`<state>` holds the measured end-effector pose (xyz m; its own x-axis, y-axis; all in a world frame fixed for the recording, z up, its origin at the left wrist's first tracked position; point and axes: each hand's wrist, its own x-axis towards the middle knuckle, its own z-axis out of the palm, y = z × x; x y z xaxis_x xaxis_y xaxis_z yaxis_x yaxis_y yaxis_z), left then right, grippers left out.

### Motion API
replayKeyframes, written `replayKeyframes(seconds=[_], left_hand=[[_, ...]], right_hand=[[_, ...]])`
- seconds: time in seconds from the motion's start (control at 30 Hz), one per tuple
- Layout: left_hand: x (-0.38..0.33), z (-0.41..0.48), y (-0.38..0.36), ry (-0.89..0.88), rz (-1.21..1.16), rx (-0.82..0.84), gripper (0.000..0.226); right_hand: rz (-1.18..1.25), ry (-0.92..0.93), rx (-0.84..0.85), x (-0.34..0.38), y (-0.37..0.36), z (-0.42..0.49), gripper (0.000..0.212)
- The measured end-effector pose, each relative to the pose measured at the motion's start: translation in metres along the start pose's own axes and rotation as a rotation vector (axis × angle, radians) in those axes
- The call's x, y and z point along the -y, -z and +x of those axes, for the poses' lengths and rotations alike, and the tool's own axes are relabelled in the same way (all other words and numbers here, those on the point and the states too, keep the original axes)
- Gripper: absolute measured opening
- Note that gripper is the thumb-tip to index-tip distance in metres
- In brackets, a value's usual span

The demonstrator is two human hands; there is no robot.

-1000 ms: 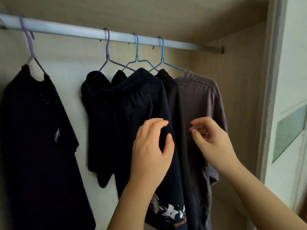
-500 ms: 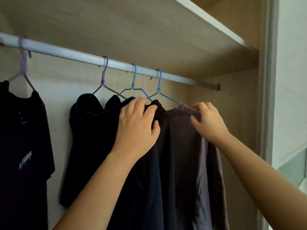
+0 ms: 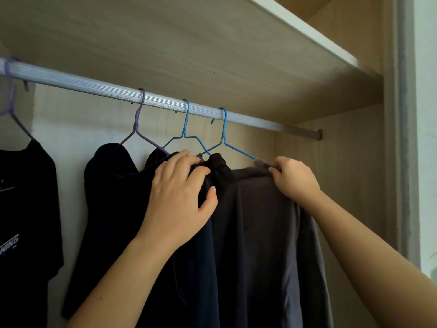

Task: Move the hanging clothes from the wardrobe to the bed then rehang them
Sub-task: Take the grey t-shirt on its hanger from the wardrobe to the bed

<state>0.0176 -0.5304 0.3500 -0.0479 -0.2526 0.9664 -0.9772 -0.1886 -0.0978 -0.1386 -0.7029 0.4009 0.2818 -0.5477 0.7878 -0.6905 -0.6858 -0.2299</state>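
- The rail (image 3: 94, 84) crosses the wardrobe under a shelf (image 3: 212, 43). It slants from upper left down to the right and ends at the side wall (image 3: 343, 185).
- Four wire hangers hook over it. A far purple hanger (image 3: 10, 100) is at the left edge and a purple hanger (image 3: 136, 129) near the middle. Right of those, a left blue hanger (image 3: 185, 129) and a right blue hanger (image 3: 223, 136) sit close together.
- All the clothes hang from the rail with their long axis straight down, necks and waistbands up. Most lower ends are cut off by the bottom edge.
- A black tee (image 3: 26, 197) with pale lettering hangs apart at the left. A dark top (image 3: 111, 185) hangs on the purple hanger.
- The left hand (image 3: 179, 197) grips the top of a navy garment (image 3: 201, 268) below the left blue hanger. Its fingers (image 3: 175, 162) curl over the upper edge, and the thumb is spread out on the front of the cloth.
- Just right of that hand, a black garment (image 3: 222, 176) shows a gathered waistband at its top and touches the grey shirt (image 3: 267, 233). I cannot tell which hanger carries it.
- The grey shirt hangs furthest right on the right blue hanger, whose right arm slopes down into its neck.
- The right hand (image 3: 295, 178) pinches the shirt's neck edge where the wire enters. Its fingers are curled and pressed together, with the thumb tip against the cloth.
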Motion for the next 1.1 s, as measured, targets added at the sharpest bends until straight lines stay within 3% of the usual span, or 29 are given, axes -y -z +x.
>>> replayKeyframes(seconds=[0.67, 0.9, 1.1], left_hand=[[-0.008, -0.012, 0.011, -0.041, -0.101, -0.013, 0.036], [-0.046, -0.025, 0.015, -0.132, -0.368, -0.062, 0.031], [-0.104, -0.064, 0.021, -0.053, -0.764, 0.108, 0.035]], right_hand=[[0.033, -0.091, -0.349, -0.023, 0.06, -0.038, 0.016], [-0.051, -0.136, -0.339, -0.039, 0.098, -0.099, 0.015], [-0.094, -0.249, -0.304, -0.048, 0.129, -0.18, 0.012]])
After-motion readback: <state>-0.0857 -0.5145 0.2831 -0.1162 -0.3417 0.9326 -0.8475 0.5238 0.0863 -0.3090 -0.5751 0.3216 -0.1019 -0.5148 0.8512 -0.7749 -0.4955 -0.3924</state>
